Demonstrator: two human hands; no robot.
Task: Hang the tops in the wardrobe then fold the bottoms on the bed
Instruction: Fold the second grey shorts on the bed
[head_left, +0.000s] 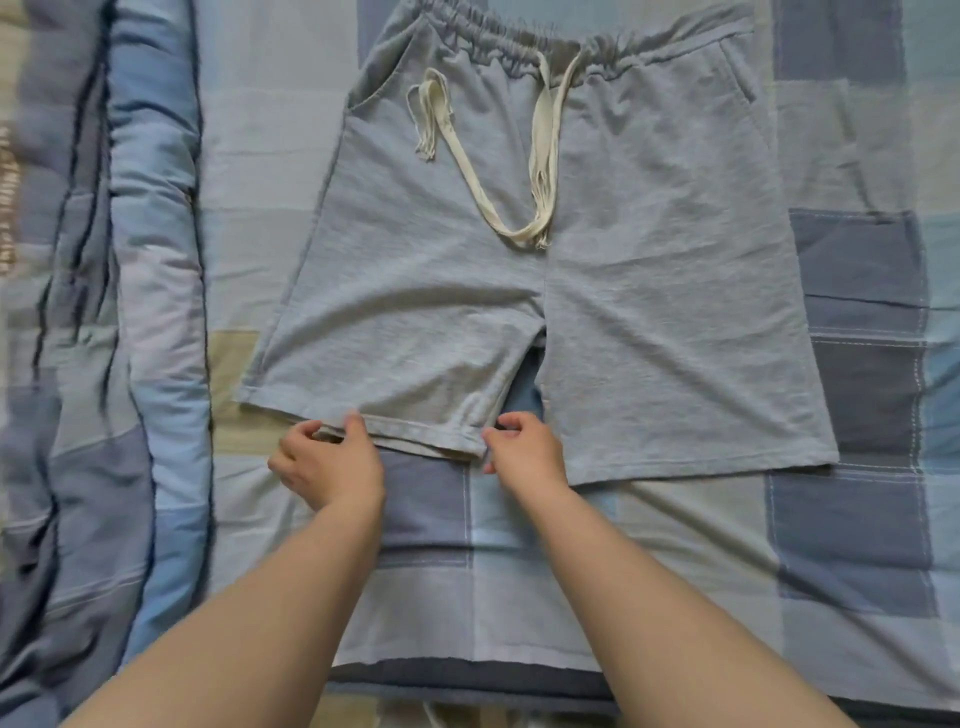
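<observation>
Grey shorts spread flat and face up across the middle of the bed, waistband toward the far edge, leg hems toward the near edge. Elastic waistband gathered, with a cream drawstring trailing loose down the front: one end looped near the left pocket, the other hanging in a long curve to about the crotch. Slanted pocket openings visible at both upper sides. Right leg of the shorts lying smooth, its hem straight and undisturbed. Left leg hem slightly turned up along its near edge, showing a doubled band of fabric. Left hand at the middle of that hem, thumb and fingers curled and pinching the turned edge. Right hand at the inner corner of the same hem, just beside the gap between the two legs, fingers curled in a pinch on the fabric there. Both forearms bare, reaching in from the near edge. Bed covered by a patchwork sheet in blue, grey and beige squares, a strip of it showing between the two legs. Bunched quilt in similar blues heaped along the left edge, well apart from the shorts. Near edge of the sheet ending in a darker band beneath the forearms.
</observation>
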